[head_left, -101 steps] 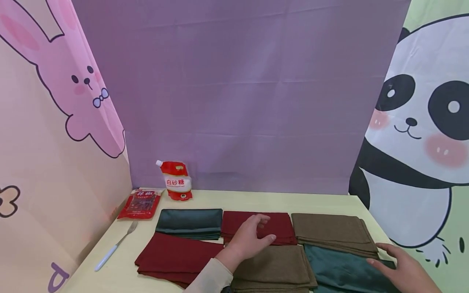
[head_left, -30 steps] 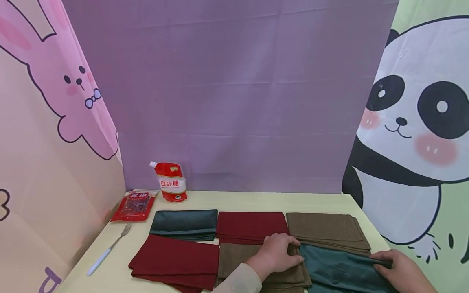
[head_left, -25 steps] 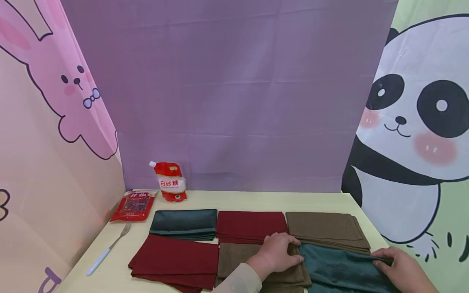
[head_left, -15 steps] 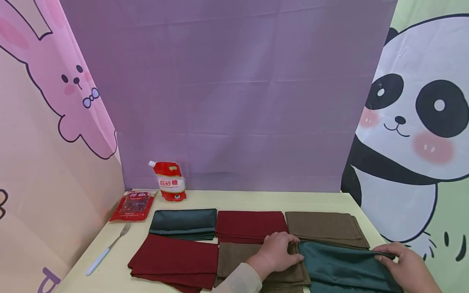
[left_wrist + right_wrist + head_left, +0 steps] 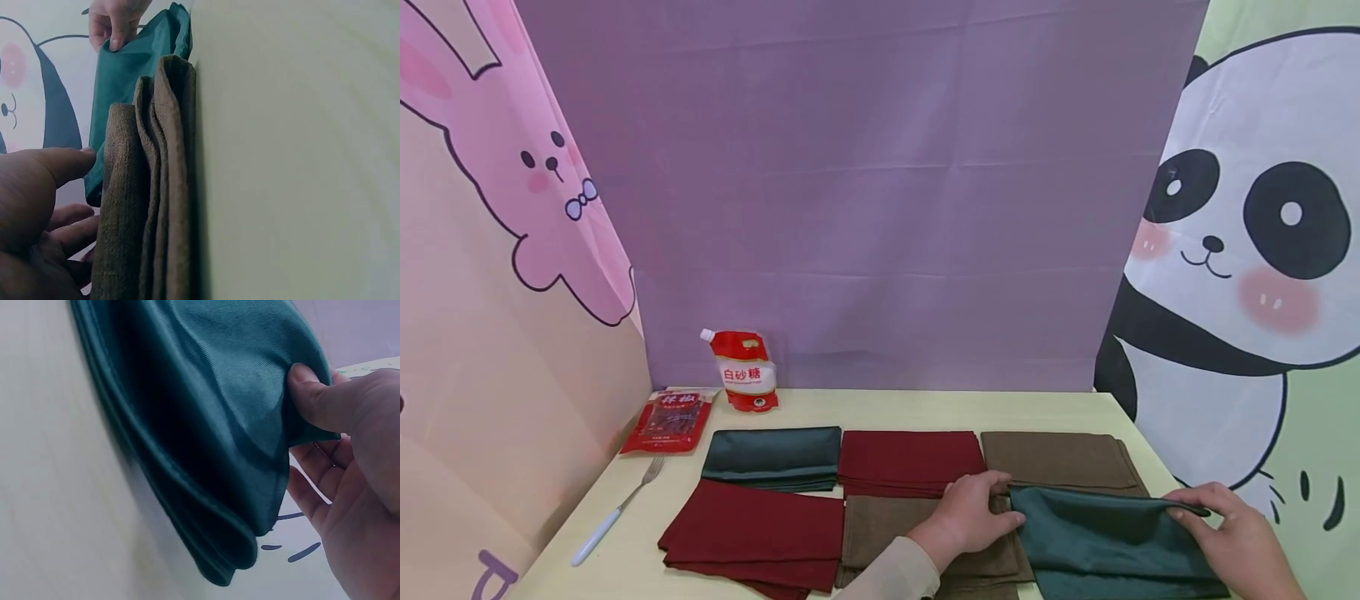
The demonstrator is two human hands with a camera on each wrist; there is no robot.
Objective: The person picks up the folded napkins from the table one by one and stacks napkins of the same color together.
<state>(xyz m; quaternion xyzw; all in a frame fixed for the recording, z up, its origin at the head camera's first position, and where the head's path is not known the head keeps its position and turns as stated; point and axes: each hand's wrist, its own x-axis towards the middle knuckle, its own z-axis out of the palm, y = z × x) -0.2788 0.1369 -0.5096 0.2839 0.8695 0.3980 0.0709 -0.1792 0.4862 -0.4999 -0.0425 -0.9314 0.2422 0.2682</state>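
Observation:
A dark green cloth point(image 5: 1105, 542) lies at the near right of the table, with its far edge lifted. My left hand point(image 5: 996, 502) grips its far left corner, resting over a folded brown cloth point(image 5: 887, 537). My right hand point(image 5: 1198, 510) pinches the far right corner between thumb and fingers. In the right wrist view the thumb of the right hand point(image 5: 312, 403) presses on the green cloth point(image 5: 206, 425). In the left wrist view my left hand point(image 5: 69, 187) sits beside the brown cloth point(image 5: 150, 187), with the green cloth point(image 5: 134, 69) behind it.
On the yellow table point(image 5: 887, 408) the far row holds a green stack point(image 5: 771, 454), a red stack point(image 5: 910, 458) and a brown stack point(image 5: 1052, 457). A red cloth point(image 5: 752, 533) lies near left. A sugar pouch point(image 5: 741, 379), red packet point(image 5: 672, 419) and fork point(image 5: 613, 512) sit at left.
My left hand came off the red stack and took the green cloth's left corner. Both hands have raised the cloth's far edge a little.

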